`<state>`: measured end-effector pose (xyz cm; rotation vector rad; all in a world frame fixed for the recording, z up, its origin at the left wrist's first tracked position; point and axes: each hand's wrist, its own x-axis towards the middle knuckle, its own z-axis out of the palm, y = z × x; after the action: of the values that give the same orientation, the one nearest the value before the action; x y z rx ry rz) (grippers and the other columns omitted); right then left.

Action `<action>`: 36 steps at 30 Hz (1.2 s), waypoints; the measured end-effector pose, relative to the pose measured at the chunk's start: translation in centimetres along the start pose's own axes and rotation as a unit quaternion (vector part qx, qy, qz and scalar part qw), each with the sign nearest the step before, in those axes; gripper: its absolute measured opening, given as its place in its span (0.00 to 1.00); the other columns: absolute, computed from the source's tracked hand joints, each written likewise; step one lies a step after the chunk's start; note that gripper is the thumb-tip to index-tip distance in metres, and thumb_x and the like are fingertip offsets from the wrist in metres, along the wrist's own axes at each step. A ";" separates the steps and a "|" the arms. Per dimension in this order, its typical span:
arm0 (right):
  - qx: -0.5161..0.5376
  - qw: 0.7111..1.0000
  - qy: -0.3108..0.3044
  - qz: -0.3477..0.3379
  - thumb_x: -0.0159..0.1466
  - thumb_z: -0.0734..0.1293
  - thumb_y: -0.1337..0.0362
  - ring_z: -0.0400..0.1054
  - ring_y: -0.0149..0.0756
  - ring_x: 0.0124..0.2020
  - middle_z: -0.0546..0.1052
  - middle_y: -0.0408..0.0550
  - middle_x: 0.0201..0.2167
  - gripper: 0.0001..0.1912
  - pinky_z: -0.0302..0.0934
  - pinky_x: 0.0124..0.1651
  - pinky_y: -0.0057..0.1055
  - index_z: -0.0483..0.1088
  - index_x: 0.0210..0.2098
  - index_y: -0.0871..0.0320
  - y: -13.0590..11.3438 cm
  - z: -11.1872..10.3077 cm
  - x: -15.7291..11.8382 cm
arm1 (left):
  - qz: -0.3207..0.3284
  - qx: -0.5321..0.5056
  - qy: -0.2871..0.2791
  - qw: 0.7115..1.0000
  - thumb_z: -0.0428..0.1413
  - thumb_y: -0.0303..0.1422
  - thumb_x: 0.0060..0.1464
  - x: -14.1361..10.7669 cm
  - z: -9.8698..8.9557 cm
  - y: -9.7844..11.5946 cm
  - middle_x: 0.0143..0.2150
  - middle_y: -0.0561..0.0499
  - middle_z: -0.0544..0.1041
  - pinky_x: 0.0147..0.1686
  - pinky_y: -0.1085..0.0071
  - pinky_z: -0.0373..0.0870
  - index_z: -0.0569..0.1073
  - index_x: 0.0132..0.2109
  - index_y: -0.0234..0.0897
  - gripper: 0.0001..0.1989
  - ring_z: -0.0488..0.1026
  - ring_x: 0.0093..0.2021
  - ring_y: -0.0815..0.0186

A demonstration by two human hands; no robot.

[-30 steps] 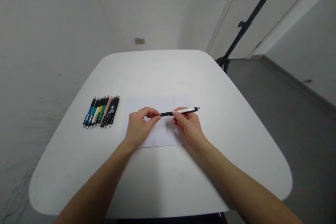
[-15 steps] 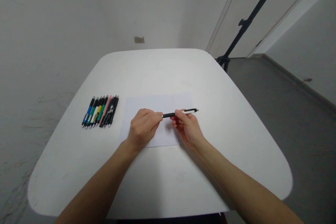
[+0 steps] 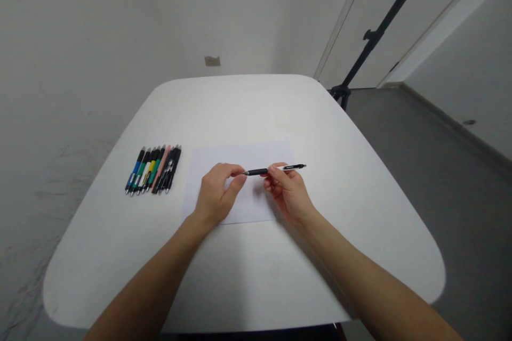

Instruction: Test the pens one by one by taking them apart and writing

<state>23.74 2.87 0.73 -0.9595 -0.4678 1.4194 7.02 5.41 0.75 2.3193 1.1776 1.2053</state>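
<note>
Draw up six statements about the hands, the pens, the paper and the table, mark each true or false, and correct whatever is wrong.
1. The right hand holds a black-and-white pen. True.
2. The row of pens lies to the right of the paper. False: it lies to the left of the paper.
3. A pink pen lies in the row of pens. True.
4. The left hand rests on the row of pens. False: it is at the tip end of the black-and-white pen.
5. The paper lies flat on the table. True.
6. The table is black with sharp corners. False: it is white with rounded corners.
</note>
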 end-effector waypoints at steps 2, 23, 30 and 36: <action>-0.009 1.000 0.002 -0.005 0.43 0.79 0.59 0.64 0.26 0.20 0.72 0.39 0.19 0.17 0.57 0.23 0.24 0.70 0.25 0.58 0.0 0.0 0.0 | -0.027 0.005 -0.035 0.999 0.45 0.37 0.65 0.1 -0.1 0.1 0.30 0.49 0.79 0.34 0.67 0.70 0.74 0.33 0.37 0.17 0.74 0.32 0.65; -0.060 0.998 0.004 -0.029 0.45 0.78 0.59 0.65 0.28 0.21 0.71 0.38 0.18 0.15 0.56 0.26 0.28 0.72 0.26 0.57 0.2 0.0 0.1 | -0.067 -0.023 -0.075 0.995 0.47 0.35 0.64 0.4 -0.1 0.0 0.29 0.51 0.78 0.33 0.69 0.68 0.74 0.30 0.37 0.16 0.73 0.30 0.66; -0.083 0.996 0.007 -0.036 0.46 0.77 0.59 0.65 0.29 0.22 0.72 0.40 0.18 0.14 0.57 0.27 0.29 0.72 0.26 0.58 0.3 -0.1 0.2 | -0.042 -0.033 -0.045 0.998 0.55 0.31 0.58 0.2 0.1 -0.3 0.31 0.52 0.78 0.36 0.70 0.69 0.74 0.34 0.37 0.05 0.73 0.32 0.67; -0.085 0.996 0.005 -0.041 0.46 0.76 0.60 0.64 0.29 0.21 0.72 0.40 0.17 0.12 0.57 0.27 0.29 0.73 0.26 0.57 0.3 -0.1 0.2 | -0.064 -0.058 -0.052 0.995 0.55 0.35 0.58 0.2 -0.1 -0.4 0.32 0.51 0.79 0.34 0.70 0.69 0.75 0.35 0.38 0.07 0.73 0.32 0.66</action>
<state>23.70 3.00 0.42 -1.0716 -0.6212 1.3154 6.81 5.84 0.71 2.1586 1.1691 1.0659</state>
